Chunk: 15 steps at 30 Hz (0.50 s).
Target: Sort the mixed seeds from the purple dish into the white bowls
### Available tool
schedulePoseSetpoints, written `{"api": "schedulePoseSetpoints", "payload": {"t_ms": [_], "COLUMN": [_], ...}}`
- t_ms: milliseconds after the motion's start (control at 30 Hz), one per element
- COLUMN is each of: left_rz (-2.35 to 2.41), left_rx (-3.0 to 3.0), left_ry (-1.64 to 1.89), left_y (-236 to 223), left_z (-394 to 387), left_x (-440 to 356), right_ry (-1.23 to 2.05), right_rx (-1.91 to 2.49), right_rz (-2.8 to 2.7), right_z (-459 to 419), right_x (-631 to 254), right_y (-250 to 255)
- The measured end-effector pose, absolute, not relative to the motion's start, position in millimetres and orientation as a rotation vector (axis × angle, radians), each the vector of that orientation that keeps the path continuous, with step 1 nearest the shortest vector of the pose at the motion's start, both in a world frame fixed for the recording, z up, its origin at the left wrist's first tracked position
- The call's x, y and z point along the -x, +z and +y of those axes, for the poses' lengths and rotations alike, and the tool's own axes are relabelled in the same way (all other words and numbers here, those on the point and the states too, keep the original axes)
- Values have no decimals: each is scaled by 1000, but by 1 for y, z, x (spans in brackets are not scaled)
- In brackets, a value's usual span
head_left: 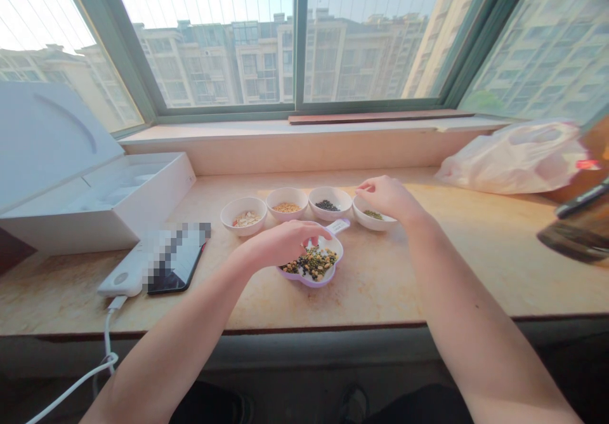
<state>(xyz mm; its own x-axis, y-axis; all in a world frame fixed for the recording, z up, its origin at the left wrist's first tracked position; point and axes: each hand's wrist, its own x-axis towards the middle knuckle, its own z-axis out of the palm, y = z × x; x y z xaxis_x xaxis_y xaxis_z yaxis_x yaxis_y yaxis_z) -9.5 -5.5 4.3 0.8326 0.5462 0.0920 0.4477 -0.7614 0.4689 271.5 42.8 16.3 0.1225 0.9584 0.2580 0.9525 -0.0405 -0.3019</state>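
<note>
A purple-rimmed dish with a short handle (339, 226) holds mixed beans and seeds (314, 263), yellow, black and green. My left hand (292, 241) reaches over its left side, fingers bent down and drawn together at the mix; what the tips hold is hidden. My right hand (387, 194) hovers at the rightmost white bowl (380, 225), which has small green beans (373, 214) in it. Its fingers are pinched together above the left rim, and anything between them is too small to make out.
Left of that bowl stand white bowls of black beans (327, 205), yellow kernels (287, 207) and pale flat seeds (246, 219). A phone (183, 265), a cabled white power bank (124, 275) and an opened white box (152, 189) lie left. A plastic bag (516, 157) sits right.
</note>
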Motion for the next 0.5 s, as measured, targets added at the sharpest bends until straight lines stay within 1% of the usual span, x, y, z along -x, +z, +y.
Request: {"api": "schedulePoseSetpoints", "payload": {"t_ms": [200,300,400,500], "left_rz": [740,831,894,905], "left_rx": [-2566,-2586,-2563,-2526], "left_ry": [328,455,680,887], "left_y": [5,3,2,0], "left_z": [-4,-2,1,4], "left_x": [9,8,9,9], "right_ry": [75,164,423,859], "right_rx": [1888,1737,1531,1320], "right_rz": [-1875,-1909,-1971,-2040], "right_z": [39,35,28,20], "right_x": [-258,-251,-242,-230], "right_y": [19,20,21,20]}}
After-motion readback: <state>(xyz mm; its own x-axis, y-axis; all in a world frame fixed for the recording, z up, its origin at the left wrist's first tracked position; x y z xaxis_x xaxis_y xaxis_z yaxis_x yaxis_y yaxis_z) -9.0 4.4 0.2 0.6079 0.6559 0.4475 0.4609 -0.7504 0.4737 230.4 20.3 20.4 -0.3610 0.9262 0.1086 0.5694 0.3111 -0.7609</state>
